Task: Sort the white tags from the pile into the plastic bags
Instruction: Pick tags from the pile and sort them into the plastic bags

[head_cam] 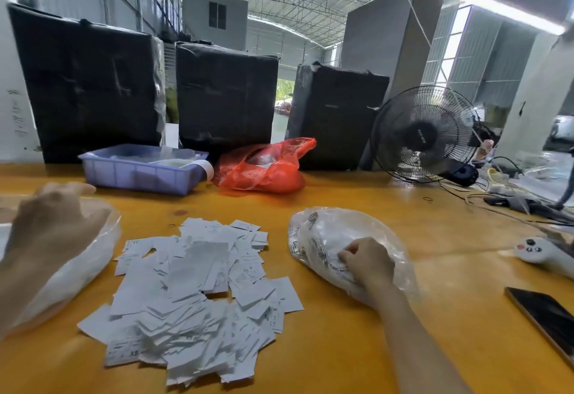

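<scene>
Tags [198, 294] heaped mid-table [357, 347], between two clear bags. Left of heap: left hand [51, 219] over left bag [71, 272], blurred, grip unclear. Right of heap: right hand [368, 261] curled, fingertips pinching right bag [335, 238]. Beyond heap: tray [139, 173], red bag [264, 166].

left grip [52, 219] blurred, reaching forward, right grip [368, 261] fingers curled

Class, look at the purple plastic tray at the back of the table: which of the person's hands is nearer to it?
The left. The left hand is on the clear bag just in front of the tray's left end; the right hand is far off to its right, inside the other bag.
</scene>
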`<action>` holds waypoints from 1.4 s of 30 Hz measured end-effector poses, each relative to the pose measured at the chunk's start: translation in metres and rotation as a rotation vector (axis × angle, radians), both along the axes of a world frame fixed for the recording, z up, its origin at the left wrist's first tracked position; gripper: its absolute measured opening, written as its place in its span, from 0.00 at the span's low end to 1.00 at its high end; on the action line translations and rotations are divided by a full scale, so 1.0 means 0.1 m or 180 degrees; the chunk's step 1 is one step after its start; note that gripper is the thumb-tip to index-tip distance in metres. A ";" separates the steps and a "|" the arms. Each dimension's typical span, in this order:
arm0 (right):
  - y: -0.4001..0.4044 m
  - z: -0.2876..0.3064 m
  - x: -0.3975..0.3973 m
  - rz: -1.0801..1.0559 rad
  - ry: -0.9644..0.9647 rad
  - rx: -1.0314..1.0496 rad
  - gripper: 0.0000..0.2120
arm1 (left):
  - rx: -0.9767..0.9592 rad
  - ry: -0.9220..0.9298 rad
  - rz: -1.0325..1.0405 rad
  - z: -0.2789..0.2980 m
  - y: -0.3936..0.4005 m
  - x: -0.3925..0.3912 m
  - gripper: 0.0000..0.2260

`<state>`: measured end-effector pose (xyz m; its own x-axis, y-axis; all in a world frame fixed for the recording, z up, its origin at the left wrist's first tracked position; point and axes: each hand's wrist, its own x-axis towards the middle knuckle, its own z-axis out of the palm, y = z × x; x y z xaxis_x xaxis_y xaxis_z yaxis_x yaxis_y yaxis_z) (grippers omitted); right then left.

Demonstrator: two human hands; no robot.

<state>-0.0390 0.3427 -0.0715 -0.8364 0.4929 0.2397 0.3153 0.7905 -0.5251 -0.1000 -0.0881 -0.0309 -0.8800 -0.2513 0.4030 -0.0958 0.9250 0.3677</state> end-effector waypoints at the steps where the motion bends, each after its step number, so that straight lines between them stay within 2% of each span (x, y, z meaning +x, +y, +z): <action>1: -0.01 -0.01 0.00 -0.0008 0.0093 -0.0033 0.08 | 0.0012 0.0032 -0.0034 0.01 0.05 0.04 0.19; 4: 0.01 -0.05 -0.01 -0.0029 0.0596 -0.0331 0.17 | 0.0173 0.0401 -0.0219 0.05 0.32 0.25 0.16; 8: -0.06 0.08 -0.02 -0.0128 0.1816 -0.0772 0.07 | 0.0230 0.0938 -0.0695 0.10 0.63 0.50 0.15; 10: -0.22 0.23 0.00 0.0243 0.2242 -0.1772 0.04 | 0.0495 0.0905 -0.1061 0.13 0.78 0.60 0.14; 12: -0.48 0.38 0.08 0.0985 0.2075 -0.3084 0.03 | 0.1086 0.0605 -0.1506 0.16 0.96 0.72 0.16; 14: -0.77 0.45 0.15 0.1731 0.1502 -0.3700 0.02 | 0.2050 -0.0094 -0.2024 0.19 1.15 0.83 0.27; 16: -1.00 0.45 0.21 0.2330 0.0852 -0.3559 0.05 | 0.3004 -0.0832 -0.2323 0.15 1.29 0.87 0.36; 17: -1.10 0.43 0.24 0.2567 0.0565 -0.3370 0.04 | 0.3269 -0.1088 -0.2352 0.11 1.33 0.87 0.35; 19: -1.25 0.35 0.27 0.2895 0.0182 -0.3077 0.04 | 0.3391 -0.1271 -0.2426 0.05 1.35 0.85 0.28; 22: -1.36 0.26 0.27 0.2957 0.0141 -0.2993 0.05 | 0.3534 -0.1206 -0.2464 -0.02 1.29 0.82 0.21; 26: -1.40 0.18 0.26 0.2859 0.0217 -0.3083 0.07 | 0.3898 -0.1324 -0.2220 -0.10 1.26 0.80 0.16; 28: -1.43 0.15 0.25 0.2760 0.0259 -0.2963 0.10 | 0.4133 -0.1171 -0.2030 -0.13 1.28 0.77 0.15; 30: -1.44 0.11 0.20 0.2449 0.0594 -0.2357 0.08 | 0.4358 -0.0859 -0.1747 -0.13 1.27 0.73 0.16; 32: -1.41 0.04 0.14 0.2113 0.0908 -0.1189 0.04 | 0.4473 -0.0567 -0.1498 -0.14 1.21 0.66 0.12; 34: -1.42 -0.05 0.11 0.2145 0.0794 -0.0306 0.06 | 0.4524 -0.0383 -0.1306 -0.16 1.14 0.61 0.08; 42: -1.68 -0.21 -0.02 0.2882 0.0116 0.0714 0.25 | 0.4567 0.0020 -0.1042 -0.26 0.99 0.49 0.10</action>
